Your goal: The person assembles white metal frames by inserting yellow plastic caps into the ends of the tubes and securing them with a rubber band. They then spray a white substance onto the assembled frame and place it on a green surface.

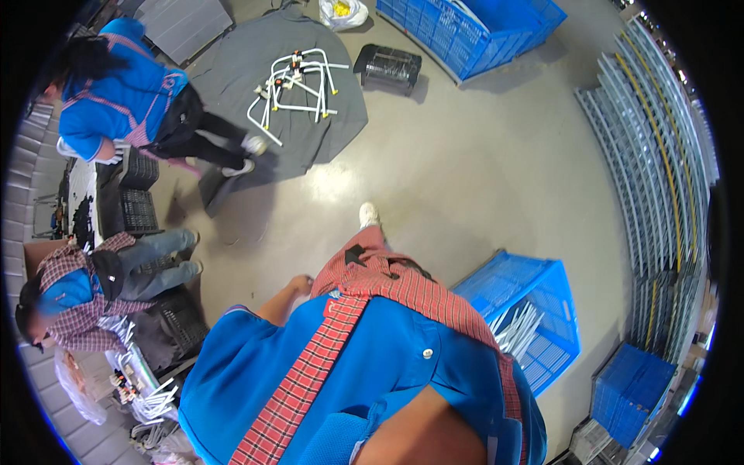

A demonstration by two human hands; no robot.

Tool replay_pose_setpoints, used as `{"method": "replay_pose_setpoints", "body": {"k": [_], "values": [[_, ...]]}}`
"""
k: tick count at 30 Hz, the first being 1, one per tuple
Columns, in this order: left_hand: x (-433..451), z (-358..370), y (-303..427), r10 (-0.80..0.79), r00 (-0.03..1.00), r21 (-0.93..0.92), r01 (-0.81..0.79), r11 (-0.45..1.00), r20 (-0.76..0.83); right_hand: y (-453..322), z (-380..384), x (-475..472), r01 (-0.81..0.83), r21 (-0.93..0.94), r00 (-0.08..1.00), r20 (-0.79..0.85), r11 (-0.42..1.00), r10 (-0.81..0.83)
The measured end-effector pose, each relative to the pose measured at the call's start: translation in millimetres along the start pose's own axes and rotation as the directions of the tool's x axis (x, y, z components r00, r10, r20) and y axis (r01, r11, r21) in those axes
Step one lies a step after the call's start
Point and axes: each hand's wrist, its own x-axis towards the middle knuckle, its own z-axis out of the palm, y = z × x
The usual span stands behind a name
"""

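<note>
My left hand (300,285) hangs beside my hip, next to the red checked apron (378,270); its fingers are too small and blurred to read, and no held object is visible. My right hand is out of view. Ahead of me, past my white shoe (368,215), bent white metal tube frames (296,87) with yellow, black and orange fittings lie on a grey cloth (331,136) on the floor. To my right, a blue plastic crate (505,279) holds loose white tubes (520,331).
At left, one co-worker (128,93) stands at a bench and another person (81,285) bends over white tube parts (154,401). A black plastic stool (387,67), a large blue crate (465,43) and a white bag (343,13) stand ahead. Metal grid panels (651,157) lean at right.
</note>
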Motion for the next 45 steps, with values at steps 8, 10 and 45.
{"method": "replay_pose_setpoints", "body": {"k": [8,10,45], "values": [[138.2,-182.8,125.6,0.107,0.974,-0.255,-0.158,0.954,-0.201,-27.0,-167.2,73.6,-0.201,0.019,0.979,-0.025,0.979,0.201],[164.8,-257.7,167.6,0.137,0.951,-0.308,-0.224,0.925,-0.279,-64.1,-206.9,98.0,-0.217,0.078,0.975,-0.036,0.973,0.221],[389.8,-555.7,354.1,-0.493,0.864,-0.715,0.281,0.641,-0.102,-348.5,-639.2,744.3,0.028,-0.100,0.974,0.228,0.995,-0.005]]}}
